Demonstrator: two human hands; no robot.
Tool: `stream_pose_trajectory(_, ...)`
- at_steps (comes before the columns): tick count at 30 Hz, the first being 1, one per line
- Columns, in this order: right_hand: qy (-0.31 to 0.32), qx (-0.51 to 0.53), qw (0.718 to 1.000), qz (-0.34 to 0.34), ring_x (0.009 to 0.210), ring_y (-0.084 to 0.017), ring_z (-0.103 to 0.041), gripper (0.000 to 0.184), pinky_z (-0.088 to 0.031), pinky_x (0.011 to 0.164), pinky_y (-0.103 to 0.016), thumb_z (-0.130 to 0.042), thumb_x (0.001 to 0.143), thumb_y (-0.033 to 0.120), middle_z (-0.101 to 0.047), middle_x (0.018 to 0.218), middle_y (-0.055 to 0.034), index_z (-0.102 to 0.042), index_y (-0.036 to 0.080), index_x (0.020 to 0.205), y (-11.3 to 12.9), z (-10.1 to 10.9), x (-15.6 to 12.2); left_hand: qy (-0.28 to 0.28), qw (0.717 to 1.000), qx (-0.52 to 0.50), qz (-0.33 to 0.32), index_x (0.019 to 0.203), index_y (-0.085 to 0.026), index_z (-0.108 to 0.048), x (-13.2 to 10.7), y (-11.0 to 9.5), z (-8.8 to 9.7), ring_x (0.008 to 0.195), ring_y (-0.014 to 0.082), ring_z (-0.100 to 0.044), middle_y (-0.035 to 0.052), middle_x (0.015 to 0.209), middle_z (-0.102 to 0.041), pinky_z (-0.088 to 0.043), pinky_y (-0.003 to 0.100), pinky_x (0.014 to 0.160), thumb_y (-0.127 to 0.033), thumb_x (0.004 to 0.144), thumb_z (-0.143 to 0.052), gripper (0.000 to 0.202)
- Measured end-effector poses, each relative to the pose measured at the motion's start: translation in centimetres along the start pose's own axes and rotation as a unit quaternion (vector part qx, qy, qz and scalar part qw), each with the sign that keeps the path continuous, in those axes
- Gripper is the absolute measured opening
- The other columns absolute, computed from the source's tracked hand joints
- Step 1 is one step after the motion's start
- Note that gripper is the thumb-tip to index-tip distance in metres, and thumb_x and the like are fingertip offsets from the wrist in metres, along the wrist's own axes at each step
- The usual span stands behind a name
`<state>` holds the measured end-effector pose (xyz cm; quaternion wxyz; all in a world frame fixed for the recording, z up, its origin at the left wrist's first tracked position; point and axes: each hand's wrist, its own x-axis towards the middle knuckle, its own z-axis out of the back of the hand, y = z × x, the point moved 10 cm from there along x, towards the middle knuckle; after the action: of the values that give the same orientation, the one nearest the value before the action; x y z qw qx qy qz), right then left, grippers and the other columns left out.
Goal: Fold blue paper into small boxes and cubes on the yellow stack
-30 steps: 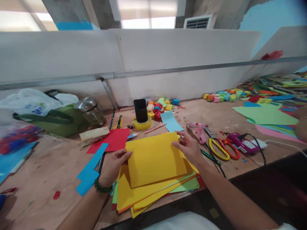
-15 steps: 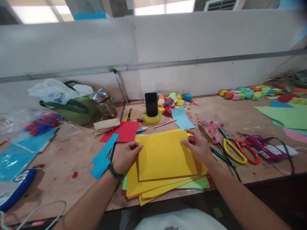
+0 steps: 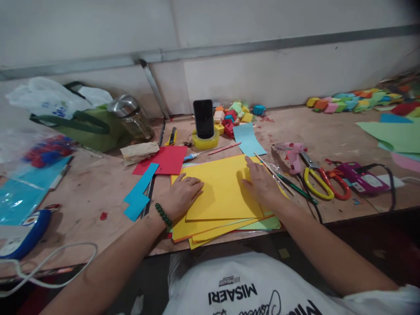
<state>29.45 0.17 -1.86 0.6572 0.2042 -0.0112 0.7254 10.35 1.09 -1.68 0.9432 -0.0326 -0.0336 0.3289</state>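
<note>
A yellow sheet of paper (image 3: 223, 188) lies on top of a stack of coloured sheets (image 3: 226, 225) at the table's front edge. My left hand (image 3: 182, 197) rests flat on the sheet's left edge, fingers stretched out, a green bead bracelet on the wrist. On the sheet's right side my right hand (image 3: 260, 183) presses down, also flat, fingers spread. Neither hand holds anything.
A phone (image 3: 203, 118) stands in a tape roll behind the stack. Red paper (image 3: 166, 159) and blue strips (image 3: 139, 192) lie to the left; a pink glue gun (image 3: 293, 155), yellow and orange scissors (image 3: 320, 183), a purple tool (image 3: 356, 177) to the right. Green bag (image 3: 88, 129) and jar at back left.
Both hands have moved from gripping the yellow sheet's side edges to lying flat on it. The camera has tilted down, so my shirt now shows.
</note>
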Motion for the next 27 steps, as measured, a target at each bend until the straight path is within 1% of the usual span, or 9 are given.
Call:
stream_pose_trajectory(2, 0.022, -0.019, 0.998, 0.058, 0.116, -0.029, -0.050, 0.051, -0.040, 0.096, -0.042, -0.046, 0.080, 0.008, -0.057, 0.124, -0.0152, -0.049, 0.015, 0.130, 1.5, 0.3, -0.1, 0.021, 1.000, 0.013, -0.007, 0.124, -0.021, -0.056, -0.5, -0.2, -0.2, 0.116, 0.0238, -0.053, 0.0117, 0.126, -0.059, -0.025, 0.048, 0.108, -0.041, 0.096, -0.038, 0.039)
stream_pose_trajectory(5, 0.128, -0.004, 0.981, 0.146, 0.110, -0.024, -0.053, 0.043, -0.041, 0.094, -0.040, -0.043, 0.080, 0.002, -0.062, 0.118, -0.0114, -0.061, 0.019, 0.115, 4.8, -0.3, -1.0, 0.053, 0.998, 0.022, -0.021, 0.135, -0.025, -0.046, -1.3, -0.4, -0.9, 0.123, 0.0252, -0.048, 0.0132, 0.137, -0.050, -0.019, 0.049, 0.111, -0.053, 0.091, -0.042, 0.052)
stream_pose_trajectory(7, 0.195, 0.015, 0.962, 0.191, 0.102, -0.022, -0.056, 0.037, -0.044, 0.089, -0.037, -0.045, 0.081, 0.004, -0.063, 0.115, -0.0112, -0.064, 0.019, 0.110, 7.2, -0.6, -2.0, 0.070, 0.997, 0.021, -0.023, 0.139, -0.027, -0.041, -1.6, -0.3, -1.3, 0.127, 0.0266, -0.045, 0.0137, 0.141, -0.046, -0.017, 0.049, 0.111, -0.058, 0.088, -0.045, 0.060)
stream_pose_trajectory(10, 0.246, 0.034, 0.934, 0.259, 0.095, -0.022, -0.056, 0.029, -0.046, 0.083, -0.036, -0.050, 0.084, 0.010, -0.063, 0.114, -0.0124, -0.065, 0.018, 0.108, 10.9, -0.5, -3.6, 0.095, 0.995, 0.009, -0.017, 0.142, -0.028, -0.037, -1.7, -0.1, -1.6, 0.133, 0.0294, -0.038, 0.0146, 0.146, -0.041, -0.016, 0.050, 0.111, -0.063, 0.083, -0.048, 0.070)
stream_pose_trajectory(12, 0.261, 0.039, 0.914, 0.307, 0.095, -0.023, -0.055, 0.028, -0.046, 0.081, -0.036, -0.054, 0.086, 0.018, -0.063, 0.112, -0.0125, -0.063, 0.018, 0.112, 12.7, -0.6, -4.7, 0.114, 0.993, 0.002, -0.012, 0.143, -0.027, -0.036, -1.7, 0.0, -1.7, 0.135, 0.0309, -0.035, 0.0155, 0.148, -0.038, -0.018, 0.051, 0.111, -0.066, 0.080, -0.051, 0.076)
stream_pose_trajectory(15, 0.271, 0.033, 0.899, 0.342, 0.097, -0.025, -0.053, 0.032, -0.047, 0.076, -0.036, -0.055, 0.087, 0.025, -0.062, 0.107, -0.0121, -0.060, 0.018, 0.118, 13.6, -1.1, -5.6, 0.142, 0.990, -0.006, -0.012, 0.145, -0.027, -0.033, -1.7, 0.1, -1.8, 0.136, 0.0330, -0.033, 0.0170, 0.150, -0.035, -0.018, 0.053, 0.110, -0.070, 0.074, -0.055, 0.085)
stream_pose_trajectory(20, 0.282, -0.004, 0.895, 0.346, 0.091, -0.023, -0.052, 0.029, -0.045, 0.069, -0.031, -0.055, 0.088, 0.020, -0.062, 0.100, -0.0115, -0.061, 0.018, 0.115, 13.9, -1.1, -5.7, 0.173, 0.984, -0.020, -0.025, 0.146, -0.027, -0.029, -1.7, 0.2, -2.0, 0.137, 0.0353, -0.030, 0.0189, 0.152, -0.029, -0.014, 0.055, 0.109, -0.074, 0.068, -0.057, 0.095)
stream_pose_trajectory(24, 0.284, -0.046, 0.890, 0.354, 0.088, -0.024, -0.052, 0.037, -0.042, 0.062, -0.030, -0.056, 0.086, 0.017, -0.060, 0.098, -0.0118, -0.056, 0.021, 0.123, 15.7, -0.9, -5.4, 0.196, 0.980, -0.026, -0.015, 0.147, -0.027, -0.029, -1.6, 0.3, -1.9, 0.137, 0.0383, -0.029, 0.0196, 0.152, -0.028, -0.015, 0.060, 0.107, -0.072, 0.069, -0.057, 0.094)
stream_pose_trajectory(27, 0.278, -0.038, 0.879, 0.386, 0.089, -0.023, -0.052, 0.034, -0.041, 0.062, -0.030, -0.055, 0.088, 0.016, -0.059, 0.100, -0.0114, -0.056, 0.019, 0.121, 17.3, -1.5, -5.7, 0.195, 0.980, -0.028, -0.015, 0.146, -0.026, -0.031, -1.6, 0.1, -1.5, 0.136, 0.0390, -0.030, 0.0201, 0.151, -0.030, -0.016, 0.061, 0.106, -0.071, 0.069, -0.059, 0.093)
